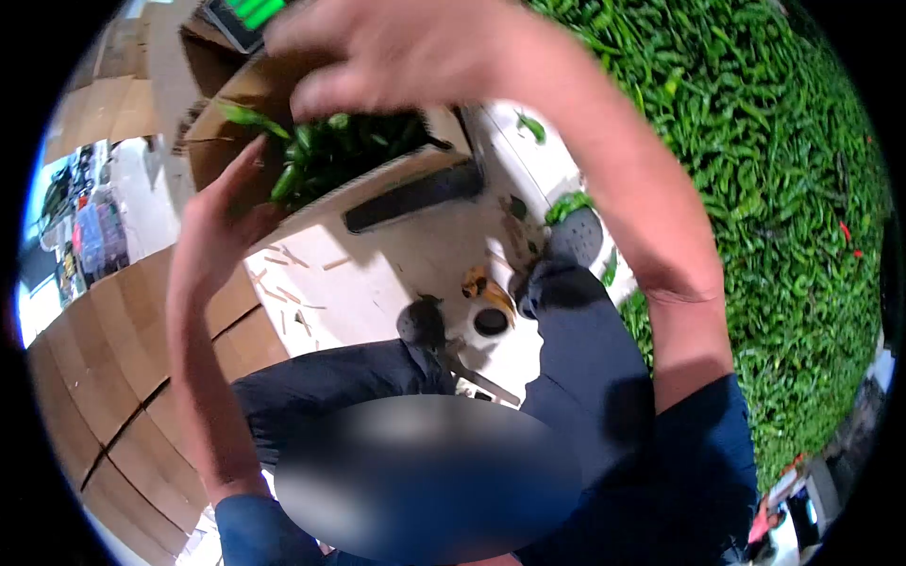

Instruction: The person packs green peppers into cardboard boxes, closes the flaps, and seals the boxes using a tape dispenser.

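A cardboard box (382, 185) at the upper left holds many green chili peppers (316, 160). My left hand (215, 226) is at the box's near left side, with its index finger and thumb apart and nothing visible between them. Just above that index fingertip is a single light green chili pepper (251, 117); whether it touches the finger I cannot tell. My right hand (377, 57) reaches over the top of the box, smeared by motion. Its fingers look spread apart, and I see nothing held in them. Part of the box's contents is hidden beneath it.
A huge heap of green chili peppers (764, 208) fills the right side. Flattened cardboard (123, 377) stands at the left. A device with a green lit display (253, 11) is behind the box. Loose peppers (569, 206) and scraps lie on the floor (321, 316) around my shoes.
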`<action>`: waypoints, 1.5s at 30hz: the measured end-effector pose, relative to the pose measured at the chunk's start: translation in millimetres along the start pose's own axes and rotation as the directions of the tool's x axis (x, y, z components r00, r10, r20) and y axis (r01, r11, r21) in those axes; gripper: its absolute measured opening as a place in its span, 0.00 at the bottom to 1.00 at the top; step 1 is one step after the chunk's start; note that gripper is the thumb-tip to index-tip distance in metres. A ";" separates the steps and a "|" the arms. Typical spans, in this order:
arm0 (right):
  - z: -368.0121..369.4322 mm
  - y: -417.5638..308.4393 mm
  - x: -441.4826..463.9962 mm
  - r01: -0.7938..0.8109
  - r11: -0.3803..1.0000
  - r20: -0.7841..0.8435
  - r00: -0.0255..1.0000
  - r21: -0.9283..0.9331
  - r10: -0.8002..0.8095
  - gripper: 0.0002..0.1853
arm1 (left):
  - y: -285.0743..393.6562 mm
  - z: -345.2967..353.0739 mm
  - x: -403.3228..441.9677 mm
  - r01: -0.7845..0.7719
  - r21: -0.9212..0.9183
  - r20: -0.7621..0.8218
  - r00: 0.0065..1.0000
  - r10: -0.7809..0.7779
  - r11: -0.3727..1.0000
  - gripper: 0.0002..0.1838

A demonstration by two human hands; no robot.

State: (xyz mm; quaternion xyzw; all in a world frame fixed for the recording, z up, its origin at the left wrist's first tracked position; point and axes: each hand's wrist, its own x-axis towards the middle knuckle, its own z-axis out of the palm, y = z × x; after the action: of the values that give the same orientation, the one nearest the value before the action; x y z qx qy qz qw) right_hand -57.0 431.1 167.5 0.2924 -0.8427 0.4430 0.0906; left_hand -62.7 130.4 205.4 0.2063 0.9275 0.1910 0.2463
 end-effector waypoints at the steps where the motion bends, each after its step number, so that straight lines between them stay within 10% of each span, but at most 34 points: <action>1: -28.3 -7.6 -21.8 -0.245 0.956 -0.096 0.960 0.160 0.263 0.24 | 5.8 0.4 -4.3 0.049 0.104 -0.119 0.992 -0.037 0.993 0.31; 4: -85.2 26.7 -115.1 -0.457 0.833 -0.423 0.718 0.312 0.553 0.28 | 8.6 -4.8 -9.5 0.028 0.038 -0.322 0.947 -0.014 0.999 0.17; 5: -89.9 78.5 -180.9 -0.700 0.705 -0.468 0.665 -0.118 0.581 0.30 | 41.4 1.1 -4.5 0.122 0.055 -0.331 0.939 -0.097 0.991 0.13; 8: -20.1 94.7 -288.4 -0.887 0.392 -0.340 0.457 -0.244 0.822 0.34 | 38.5 17.3 31.9 0.092 0.214 -0.199 0.979 -0.048 0.973 0.12; 13: 85.1 69.2 -367.0 -0.672 0.434 0.046 0.512 -0.600 0.858 0.40 | 42.8 36.9 43.2 0.030 0.318 -0.243 0.969 0.051 0.948 0.10; 16: 102.5 76.7 -353.8 -0.456 0.570 0.153 0.674 -0.684 0.723 0.35 | 95.4 56.0 14.0 -0.401 0.303 -0.317 0.813 0.489 0.864 0.10; 19: 114.0 109.1 -344.3 -0.158 0.607 0.218 0.839 -0.779 0.498 0.23 | 149.0 115.9 8.1 -0.694 -0.008 0.040 0.719 0.694 0.720 0.18; 22: 131.3 135.3 -335.5 -0.077 0.761 0.524 0.680 -0.644 0.513 0.14 | 136.3 235.7 48.7 -0.684 0.168 0.307 0.720 0.622 0.710 0.17; 26: 153.1 160.0 -340.9 -0.575 0.616 0.188 0.630 -0.538 0.754 0.10 | 97.9 363.0 137.7 -0.508 0.311 0.075 0.856 0.512 0.803 0.15; 30: 117.7 138.0 -342.9 -0.217 0.703 0.429 0.660 -0.677 0.616 0.10 | 91.7 398.3 192.9 -0.406 0.441 -0.066 0.875 0.480 0.800 0.16; 31: 117.3 134.2 -355.7 -0.294 0.714 0.242 0.803 -0.636 0.546 0.09 | 92.3 398.5 202.9 -0.422 0.464 -0.020 0.874 0.485 0.779 0.15; 34: 101.6 125.2 -378.4 -0.600 0.661 -0.168 0.784 -0.451 0.597 0.10 | 84.7 400.3 230.9 -0.498 0.494 0.021 0.826 0.563 0.713 0.12; 37: 68.3 106.4 -389.4 -0.813 0.406 -0.549 0.131 0.417 0.826 0.14 | 89.0 397.4 250.2 -0.509 0.519 0.129 0.841 0.525 0.687 0.09; 40: 36.5 104.3 -412.6 -0.956 0.288 -0.532 0.277 -0.064 0.800 0.18 | 100.1 390.0 250.7 -0.510 0.447 0.066 0.838 0.542 0.735 0.07; 45: 45.4 101.6 -391.4 -0.721 0.237 -0.128 0.412 -0.651 0.902 0.55 | 120.7 384.2 171.3 -0.175 -0.012 0.194 0.965 0.174 0.985 0.18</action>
State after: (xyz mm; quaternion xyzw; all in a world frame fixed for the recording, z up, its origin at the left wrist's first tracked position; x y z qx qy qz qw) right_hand 207.7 600.6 -91.0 -0.1835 -0.9629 0.0744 -0.1834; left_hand 42.1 410.8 -113.8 0.3054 0.8777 0.1886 0.3175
